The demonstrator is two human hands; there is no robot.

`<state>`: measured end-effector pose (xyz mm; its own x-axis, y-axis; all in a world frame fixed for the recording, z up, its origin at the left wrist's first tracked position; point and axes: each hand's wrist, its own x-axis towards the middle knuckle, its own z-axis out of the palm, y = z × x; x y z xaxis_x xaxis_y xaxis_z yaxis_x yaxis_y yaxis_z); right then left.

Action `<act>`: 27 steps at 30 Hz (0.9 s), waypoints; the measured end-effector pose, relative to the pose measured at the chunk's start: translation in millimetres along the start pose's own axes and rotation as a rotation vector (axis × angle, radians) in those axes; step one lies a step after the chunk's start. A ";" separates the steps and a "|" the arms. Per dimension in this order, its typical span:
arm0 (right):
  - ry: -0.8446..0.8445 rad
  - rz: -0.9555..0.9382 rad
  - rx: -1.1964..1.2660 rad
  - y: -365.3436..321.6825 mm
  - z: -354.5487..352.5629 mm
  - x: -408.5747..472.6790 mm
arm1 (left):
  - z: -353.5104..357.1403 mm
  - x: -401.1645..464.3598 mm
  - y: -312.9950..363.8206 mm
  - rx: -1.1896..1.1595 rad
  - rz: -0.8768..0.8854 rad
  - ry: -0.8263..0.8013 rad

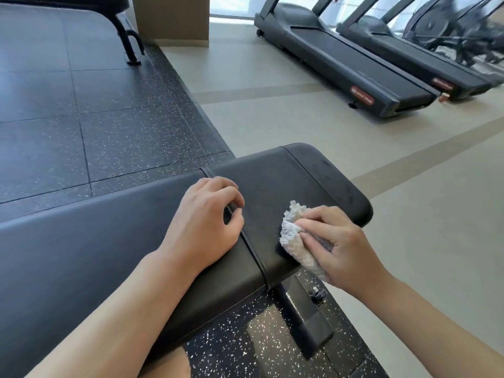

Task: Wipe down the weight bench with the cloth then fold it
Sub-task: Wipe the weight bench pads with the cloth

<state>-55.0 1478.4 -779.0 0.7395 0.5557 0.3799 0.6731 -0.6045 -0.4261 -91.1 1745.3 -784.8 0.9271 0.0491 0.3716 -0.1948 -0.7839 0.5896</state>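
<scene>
Gripping the white cloth point(296, 241) with curled fingers, the right hand point(343, 246) presses it on the black weight bench point(286, 181), near the pad's end. Just left of this grip, across the seam, the left hand point(204, 225) rests on the bench, fingers loosely curled, holding nothing.

A black padded weight bench point(286, 181) crosses the lower centre of the frame; a white cloth point(296, 241) and the left hand point(203, 227) rest on it.
</scene>
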 end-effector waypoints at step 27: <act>0.154 0.269 -0.067 67.2 -46.7 -8.3 | 59.7 75.8 60.8 0.074 0.213 -0.314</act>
<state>-15.6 1406.5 -772.5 0.8803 0.2808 0.3825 0.4480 -0.7572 -0.4753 -13.6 1664.5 -763.6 0.9236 -0.3027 0.2352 -0.3805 -0.7991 0.4654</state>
